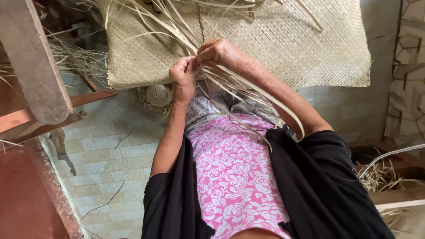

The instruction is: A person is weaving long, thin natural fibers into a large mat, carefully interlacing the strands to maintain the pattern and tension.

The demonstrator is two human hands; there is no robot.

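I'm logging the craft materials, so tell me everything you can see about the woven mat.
The woven mat is pale straw-coloured, plaited from flat dried leaf strips in a fine check pattern. It lies spread flat past the knees, its near edge unfinished, with loose strips trailing back over the lap. The left hand and right hand both grip strips at that edge.

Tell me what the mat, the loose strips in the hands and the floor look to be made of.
Mat: woven dried plant strips, pale and matte, in a checker plait. Loose strips: likely the same dried leaf, flat and curling. Floor: seemingly ceramic tile, with grid joints and a dull sheen.
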